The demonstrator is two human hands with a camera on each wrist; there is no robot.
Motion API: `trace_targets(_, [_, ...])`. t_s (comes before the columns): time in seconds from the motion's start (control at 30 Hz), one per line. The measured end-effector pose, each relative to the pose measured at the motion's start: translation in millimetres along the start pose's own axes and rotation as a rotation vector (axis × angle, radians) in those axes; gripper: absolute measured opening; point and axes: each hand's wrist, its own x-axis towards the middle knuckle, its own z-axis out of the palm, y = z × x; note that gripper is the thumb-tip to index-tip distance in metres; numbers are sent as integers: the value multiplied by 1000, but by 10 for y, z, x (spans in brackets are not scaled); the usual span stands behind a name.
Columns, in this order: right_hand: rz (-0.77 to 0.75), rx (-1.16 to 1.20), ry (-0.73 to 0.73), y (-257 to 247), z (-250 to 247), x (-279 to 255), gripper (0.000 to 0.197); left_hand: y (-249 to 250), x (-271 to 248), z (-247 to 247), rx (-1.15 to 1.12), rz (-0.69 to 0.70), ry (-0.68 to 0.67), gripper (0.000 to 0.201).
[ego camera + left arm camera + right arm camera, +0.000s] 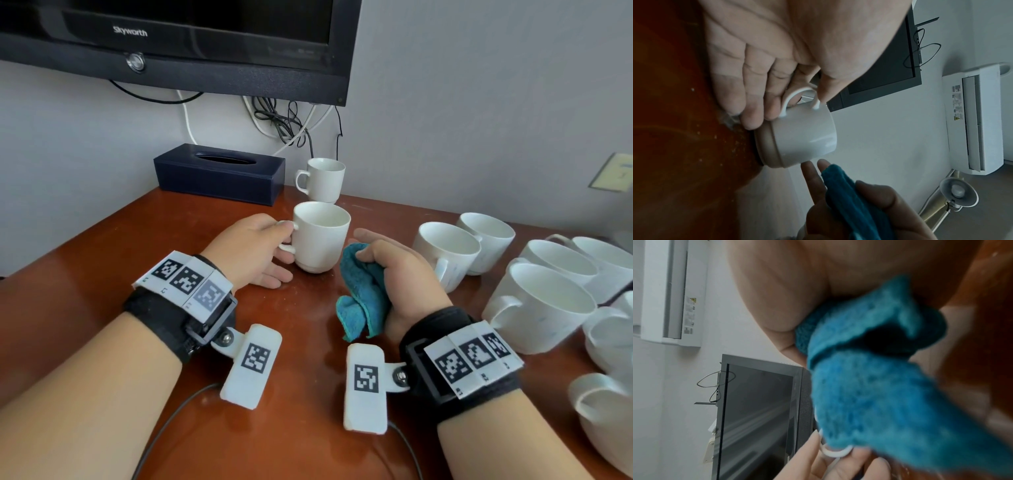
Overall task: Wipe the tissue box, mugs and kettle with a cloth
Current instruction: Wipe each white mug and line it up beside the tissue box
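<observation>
My left hand (263, 246) pinches the handle of a white mug (320, 236) that stands upright on the brown table (102, 246); the left wrist view shows the same mug (803, 138) and my thumb and fingers on its handle (797, 95). Just right of this mug, my right hand (394, 270) grips a bunched teal cloth (359, 291), which fills the right wrist view (879, 386). The cloth sits beside the mug, apart from it. A dark blue tissue box (219, 173) stands at the back by the wall. I see no kettle.
A second white mug (323, 180) stands behind the held one. Several more white mugs (534, 305) crowd the table's right side. A black TV (205, 44) hangs above with cables (284, 126) dangling behind the tissue box. Wrist-camera cords trail over the near table.
</observation>
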Motion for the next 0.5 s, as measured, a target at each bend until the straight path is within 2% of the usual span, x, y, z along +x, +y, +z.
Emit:
trace_targets(0.1, [-8, -16, -35, 1, 13, -9, 38, -14, 19, -60, 73, 21, 52, 19])
trace_targets(0.2, [-24, -42, -49, -1, 20, -9, 39, -47, 45, -163, 212, 116, 143, 13])
trace_targets(0.3, [-31, -45, -54, 4, 23, 0, 40, -79, 65, -247, 272, 230, 203, 15])
trace_targets(0.5, [-31, -55, -78, 11, 7, 5, 41, -107, 96, -249, 252, 327, 179, 15])
